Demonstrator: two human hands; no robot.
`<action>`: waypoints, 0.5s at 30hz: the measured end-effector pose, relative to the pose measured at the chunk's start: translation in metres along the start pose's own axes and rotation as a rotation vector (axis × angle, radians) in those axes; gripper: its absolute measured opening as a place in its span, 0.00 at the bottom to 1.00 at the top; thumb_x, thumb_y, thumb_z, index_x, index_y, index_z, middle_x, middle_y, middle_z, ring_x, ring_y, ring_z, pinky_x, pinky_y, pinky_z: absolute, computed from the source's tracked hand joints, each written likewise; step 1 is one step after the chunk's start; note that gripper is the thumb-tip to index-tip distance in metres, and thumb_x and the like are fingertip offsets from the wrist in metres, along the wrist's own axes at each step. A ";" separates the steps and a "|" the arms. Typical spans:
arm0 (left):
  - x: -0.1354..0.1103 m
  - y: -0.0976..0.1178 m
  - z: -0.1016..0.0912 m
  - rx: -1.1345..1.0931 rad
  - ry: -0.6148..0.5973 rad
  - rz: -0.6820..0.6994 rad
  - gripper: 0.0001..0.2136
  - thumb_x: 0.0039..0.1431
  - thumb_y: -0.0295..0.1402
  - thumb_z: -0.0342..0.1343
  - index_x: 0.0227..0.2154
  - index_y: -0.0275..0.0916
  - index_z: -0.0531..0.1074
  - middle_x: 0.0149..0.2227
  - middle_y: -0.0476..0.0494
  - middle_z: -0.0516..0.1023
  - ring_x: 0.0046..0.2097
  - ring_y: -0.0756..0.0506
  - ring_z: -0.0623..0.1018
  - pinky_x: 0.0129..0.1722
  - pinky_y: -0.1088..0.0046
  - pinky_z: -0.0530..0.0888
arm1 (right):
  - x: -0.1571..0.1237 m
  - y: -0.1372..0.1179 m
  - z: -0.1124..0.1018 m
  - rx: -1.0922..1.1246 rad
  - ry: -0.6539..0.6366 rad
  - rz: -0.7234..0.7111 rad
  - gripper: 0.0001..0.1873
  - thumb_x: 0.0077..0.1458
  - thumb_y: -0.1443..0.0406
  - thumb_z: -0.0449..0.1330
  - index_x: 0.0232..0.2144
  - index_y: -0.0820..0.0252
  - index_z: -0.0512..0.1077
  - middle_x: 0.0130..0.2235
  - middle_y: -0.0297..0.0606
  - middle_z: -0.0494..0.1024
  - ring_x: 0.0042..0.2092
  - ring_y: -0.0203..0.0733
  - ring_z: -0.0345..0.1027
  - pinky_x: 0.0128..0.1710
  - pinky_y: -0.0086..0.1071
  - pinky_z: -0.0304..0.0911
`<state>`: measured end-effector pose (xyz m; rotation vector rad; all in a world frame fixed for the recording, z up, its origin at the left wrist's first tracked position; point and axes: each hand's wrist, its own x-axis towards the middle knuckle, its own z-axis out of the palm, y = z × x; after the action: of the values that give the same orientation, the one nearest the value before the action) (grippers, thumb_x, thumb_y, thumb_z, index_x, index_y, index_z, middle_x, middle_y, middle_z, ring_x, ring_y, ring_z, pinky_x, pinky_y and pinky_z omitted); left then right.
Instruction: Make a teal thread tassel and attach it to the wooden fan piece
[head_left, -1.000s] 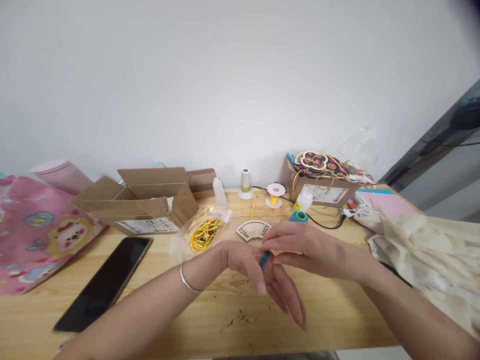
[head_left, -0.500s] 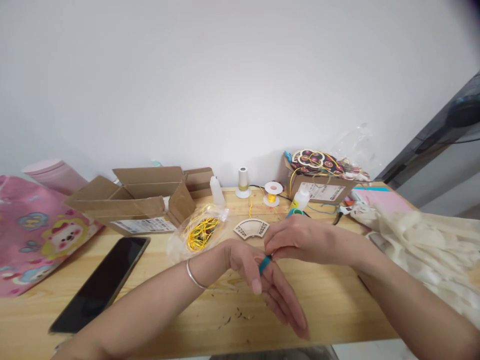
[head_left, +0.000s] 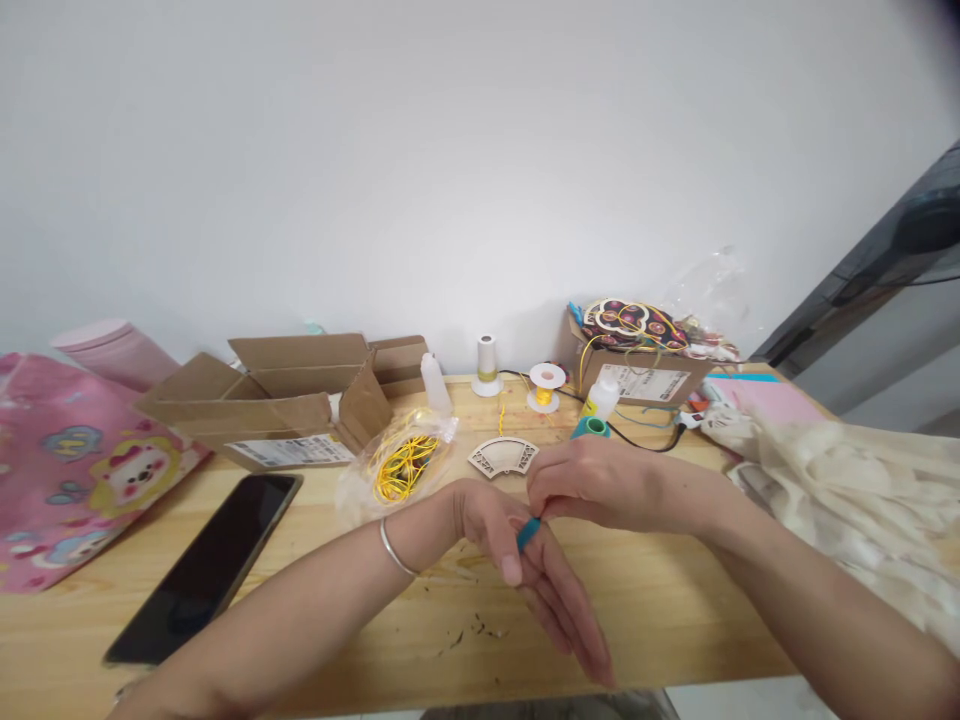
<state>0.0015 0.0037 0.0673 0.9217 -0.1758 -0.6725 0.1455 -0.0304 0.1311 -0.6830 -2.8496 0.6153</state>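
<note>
My left hand (head_left: pixel 525 560) reaches over the wooden table (head_left: pixel 675 600) with its fingers stretched out flat and pressed side by side, a silver bangle (head_left: pixel 394 548) on the wrist. My right hand (head_left: pixel 592 485) lies across it, fingertips pinched on a small teal strip (head_left: pixel 527 533) that sits against the base of my left fingers. Just behind the hands lies a wooden fan-shaped cutout (head_left: pixel 504 456). A teal thread spool (head_left: pixel 592 428) stands right behind my right hand.
A black phone (head_left: pixel 206 565) lies at front left beside a pink printed bag (head_left: pixel 75 470). An open cardboard box (head_left: pixel 277 400), a bag of yellow cord (head_left: pixel 401 465), small bottles and spools, a filled box (head_left: pixel 645 365) and cream cloth (head_left: pixel 855 500) ring the back and right.
My right hand has drawn slightly closer to my left fingers, still pinching the teal strip. The left hand has barely shifted.
</note>
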 end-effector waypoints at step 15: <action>-0.021 -0.028 -0.005 0.157 0.348 0.154 0.35 0.43 0.59 0.42 0.36 0.29 0.70 0.37 0.37 0.73 0.46 0.40 0.71 0.50 0.64 0.63 | -0.003 0.004 0.070 -0.293 0.318 0.224 0.13 0.57 0.71 0.42 0.27 0.64 0.64 0.29 0.40 0.68 0.32 0.38 0.59 0.33 0.33 0.56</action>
<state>-0.0254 0.0083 0.0452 1.1486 0.0112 -0.3515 0.1337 -0.0539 0.0664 -1.0512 -2.6036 0.0960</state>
